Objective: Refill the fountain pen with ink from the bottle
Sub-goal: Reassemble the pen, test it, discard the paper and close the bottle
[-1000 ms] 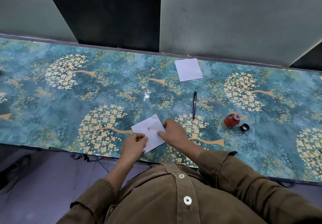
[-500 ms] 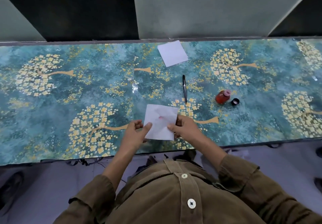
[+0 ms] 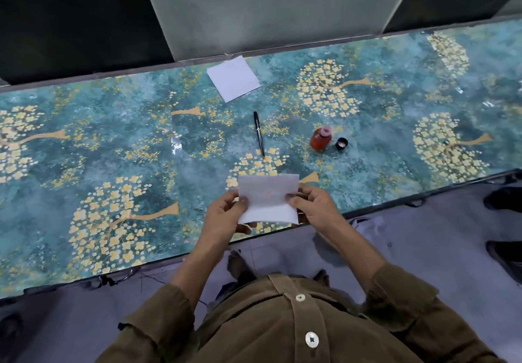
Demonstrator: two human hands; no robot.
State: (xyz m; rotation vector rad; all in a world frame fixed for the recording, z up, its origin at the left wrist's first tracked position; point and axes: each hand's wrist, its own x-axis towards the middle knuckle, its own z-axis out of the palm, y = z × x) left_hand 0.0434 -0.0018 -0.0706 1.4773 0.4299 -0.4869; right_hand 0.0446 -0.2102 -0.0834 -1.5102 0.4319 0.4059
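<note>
A black fountain pen lies capped on the table, pointing away from me. To its right stands a small bottle of red ink without its lid, and the black cap rests just beside it. My left hand and my right hand pinch the two sides of a white slip of paper with a faint red stain. The slip is lifted above the table's near edge.
A second white paper lies at the far edge of the teal, flower-patterned table. A pale panel rises behind the table. Dark shoes show on the floor at right.
The stained paper has come up off the table and now faces me, held by both hands. The head view has swung left and down. Pen, bottle and cap have stayed put.
</note>
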